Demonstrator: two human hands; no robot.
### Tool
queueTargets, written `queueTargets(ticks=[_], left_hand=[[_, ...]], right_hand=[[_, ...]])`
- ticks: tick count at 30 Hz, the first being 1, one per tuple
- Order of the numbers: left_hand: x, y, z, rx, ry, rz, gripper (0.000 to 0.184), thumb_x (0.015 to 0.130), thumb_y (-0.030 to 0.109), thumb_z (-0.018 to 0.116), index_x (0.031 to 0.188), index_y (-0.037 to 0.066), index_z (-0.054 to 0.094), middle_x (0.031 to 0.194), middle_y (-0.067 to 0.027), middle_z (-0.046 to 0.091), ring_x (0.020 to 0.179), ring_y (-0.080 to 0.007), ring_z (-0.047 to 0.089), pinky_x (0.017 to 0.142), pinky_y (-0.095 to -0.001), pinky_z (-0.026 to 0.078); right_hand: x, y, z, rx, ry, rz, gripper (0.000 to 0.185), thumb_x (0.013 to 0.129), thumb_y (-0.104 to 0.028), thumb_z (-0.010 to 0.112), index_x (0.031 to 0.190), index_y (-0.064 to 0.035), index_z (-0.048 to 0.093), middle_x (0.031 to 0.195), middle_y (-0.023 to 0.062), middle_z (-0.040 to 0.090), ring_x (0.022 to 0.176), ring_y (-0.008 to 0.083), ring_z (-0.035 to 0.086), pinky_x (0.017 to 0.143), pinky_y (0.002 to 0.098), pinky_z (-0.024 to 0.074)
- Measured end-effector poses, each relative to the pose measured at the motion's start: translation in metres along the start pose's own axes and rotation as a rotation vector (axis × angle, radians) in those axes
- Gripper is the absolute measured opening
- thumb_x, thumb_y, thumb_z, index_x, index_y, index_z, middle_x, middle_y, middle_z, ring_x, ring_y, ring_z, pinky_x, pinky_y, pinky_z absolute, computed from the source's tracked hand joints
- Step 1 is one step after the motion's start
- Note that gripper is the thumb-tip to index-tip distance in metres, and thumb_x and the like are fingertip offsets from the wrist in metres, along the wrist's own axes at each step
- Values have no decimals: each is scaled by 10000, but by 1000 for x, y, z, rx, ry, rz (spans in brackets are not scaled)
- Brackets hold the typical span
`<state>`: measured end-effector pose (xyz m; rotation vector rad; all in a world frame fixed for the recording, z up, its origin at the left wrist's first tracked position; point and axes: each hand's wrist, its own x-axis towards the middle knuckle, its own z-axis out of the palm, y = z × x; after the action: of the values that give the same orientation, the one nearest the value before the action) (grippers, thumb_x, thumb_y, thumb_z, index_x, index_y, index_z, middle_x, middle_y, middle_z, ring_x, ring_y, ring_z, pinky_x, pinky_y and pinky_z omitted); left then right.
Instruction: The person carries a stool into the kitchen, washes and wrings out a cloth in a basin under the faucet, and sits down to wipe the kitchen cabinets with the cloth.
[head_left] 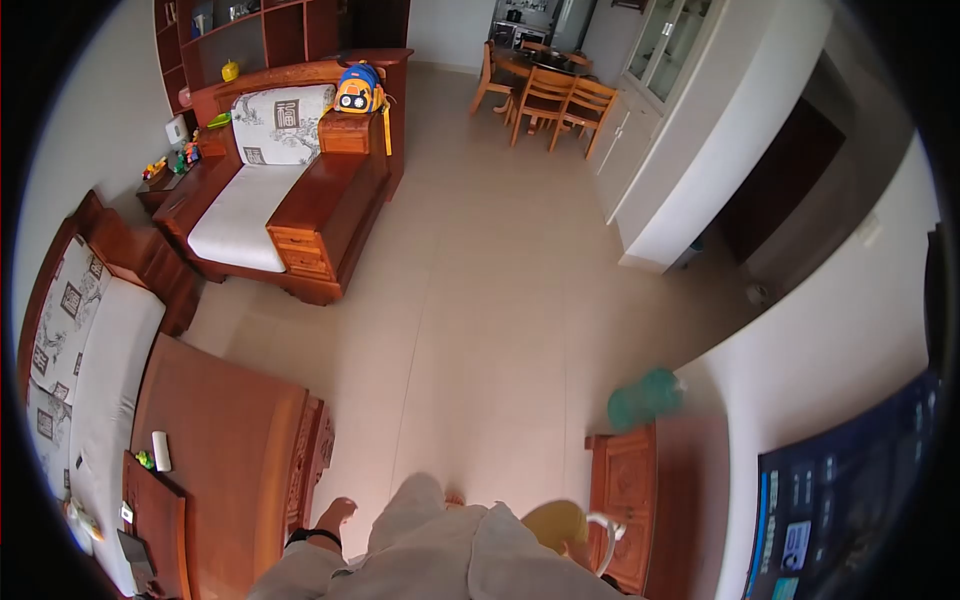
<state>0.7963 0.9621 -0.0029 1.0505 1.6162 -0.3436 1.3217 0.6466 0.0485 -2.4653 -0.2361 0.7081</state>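
Yellow container point(553, 523), long axis unclear, points white loop point(607, 521) rightward, right hand point(576, 554) gripping it.

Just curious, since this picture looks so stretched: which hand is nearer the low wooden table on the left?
Left. The left hand is close beside the low table; the right hand is farther off, on the other side, by a yellow object.

The coffee table point(220, 420) stands left, the cabinet point(622, 475) right, the handled item point(552, 524) between them.
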Motion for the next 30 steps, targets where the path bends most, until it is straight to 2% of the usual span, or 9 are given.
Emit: queueTargets(ticks=[8,10,12,15,17,20,23,26,30], left_hand=[[114,116,-96,-144,15,-33,138,786,187,571,840,68,614,700,-86,570,587,-219,567,480,-416,485],[167,195,-132,3,117,233,147,789,175,560,841,58,633,731,-122,612,629,-256,607,546,-410,511],[228,284,-163,875,298,858,293,835,260,453,895,104,694,904,-155,666,860,-360,623,775,-469,490],[255,479,-232,360,397,515,359,871,303,399,890,60,662,943,-210,644,918,-384,606,807,-476,480],[230,628,-283,-33,370,634,313,839,218,545,1095,70,650,1099,-176,638,1059,-301,589,898,-376,465],[107,849,-361,-607,4,1008,310,890,202,568,1157,57,630,1025,3,626,968,-96,512,911,-277,391],[26,999,-417,-687,-134,1551,487,911,403,528,1155,-11,608,1101,-75,541,979,-170,480,876,-291,370],[-4,1103,-458,-756,-691,1987,813,819,676,479,1100,-74,620,1139,-187,462,963,-244,457,863,-339,367],[-34,1215,-499,-864,-631,1972,510,911,542,461,880,92,697,903,-143,537,800,-224,473,758,-390,382]], right_hand=[[226,-256,51,111,15,-207,455,598,-212,777,984,-9,649,883,118,685,794,249,655,689,356,503],[255,-331,65,292,51,-306,468,618,-211,776,1012,5,646,886,119,690,783,213,663,666,331,503],[285,-376,65,115,76,-207,483,606,-234,783,1002,7,650,872,126,690,783,234,662,673,342,504],[331,-448,78,-14,11,-56,478,579,-278,792,951,-2,672,838,139,689,768,286,660,688,372,500],[350,-508,86,-27,-24,128,442,579,-282,793,910,-10,684,815,137,689,750,283,663,685,377,494],[437,-486,140,-97,-141,96,469,576,-280,790,916,23,676,822,154,684,747,279,660,682,379,505],[568,-542,151,-245,-231,5,503,561,-269,791,934,47,669,863,167,683,773,269,659,682,377,514],[722,-655,103,-287,-172,-66,504,562,-261,794,940,46,666,872,166,682,779,265,657,687,374,513],[815,-766,157,-269,-194,-89,506,563,-251,798,948,46,661,883,164,680,786,261,654,694,370,512]])
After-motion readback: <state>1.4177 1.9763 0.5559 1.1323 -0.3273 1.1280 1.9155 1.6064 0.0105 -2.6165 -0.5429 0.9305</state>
